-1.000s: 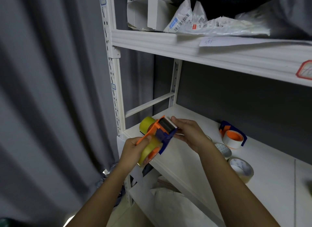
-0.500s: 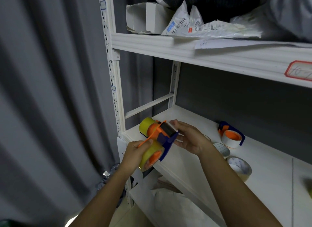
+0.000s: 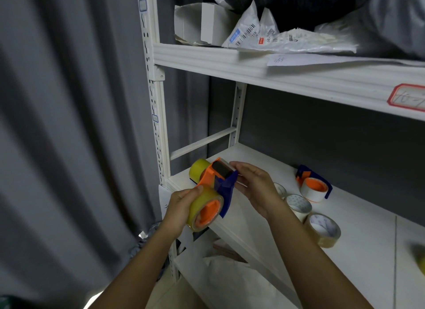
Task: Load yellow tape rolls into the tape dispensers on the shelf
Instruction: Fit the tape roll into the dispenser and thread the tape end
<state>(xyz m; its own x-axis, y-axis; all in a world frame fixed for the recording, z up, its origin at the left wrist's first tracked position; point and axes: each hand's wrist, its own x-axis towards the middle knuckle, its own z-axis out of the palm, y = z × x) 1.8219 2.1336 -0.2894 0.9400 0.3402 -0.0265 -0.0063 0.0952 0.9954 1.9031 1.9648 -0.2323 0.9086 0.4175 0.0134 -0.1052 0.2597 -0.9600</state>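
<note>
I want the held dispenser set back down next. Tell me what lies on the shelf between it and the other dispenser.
Three tape rolls lie on the shelf, right of the right hand, between the held dispenser and the other dispenser. The shelf directly behind the hands looks bare.

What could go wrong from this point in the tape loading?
The left hand holds the loaded dispenser out past the shelf edge; a slip could drop it to the floor. The right hand works near the dispenser's front end, where tape may stick or a cutter may nick fingers.
</note>
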